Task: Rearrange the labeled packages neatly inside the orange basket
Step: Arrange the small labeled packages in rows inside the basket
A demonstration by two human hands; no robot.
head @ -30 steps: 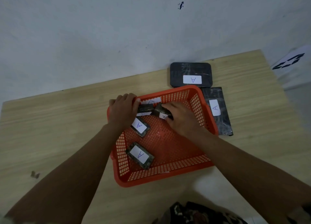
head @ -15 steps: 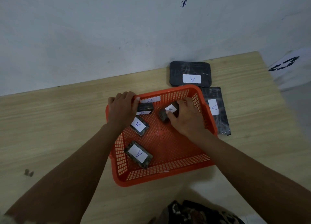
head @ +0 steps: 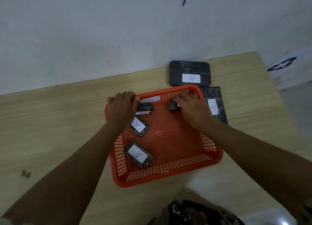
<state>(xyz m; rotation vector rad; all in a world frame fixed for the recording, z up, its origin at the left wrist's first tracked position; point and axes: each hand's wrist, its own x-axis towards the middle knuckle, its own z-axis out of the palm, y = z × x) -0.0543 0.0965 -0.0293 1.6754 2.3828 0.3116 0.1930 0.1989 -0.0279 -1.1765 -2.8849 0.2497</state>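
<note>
resting on a light wooden table (head: pixel 50 116), the orange basket (head: pixel 170 175) sits near the table's far right part, its far rim just beside two dark flat packages that lie outside it. one, the rounded black package (head: pixel 179 69), lies at the table's far edge against the wall (head: pixel 101 30), its white label marked a. the other, the long dark package (head: pixel 217 93), lies along the basket's right wall, partly hidden behind the rim and the right wrist, also labeled a.

inside the basket are four small dark packages. the nearest small package (head: pixel 138 154) lies flat in the near left corner, label up. the middle small package (head: pixel 139 126) lies flat along the left wall, a little farther in, label up. the far left package (head: pixel 146 106) stands on its edge in the far left corner, with a white label leaning on the far wall behind it and another showing below it.

the left hand (head: pixel 120 109) is draped over the basket's far left rim, fingers curled down and closed on the far left package. the right hand (head: pixel 192 109) reaches into the far right corner, fingers narrowed around the far right package (head: pixel 173 105), which is tilted and mostly covered, touching or just above the basket floor; i cannot tell which.
</note>
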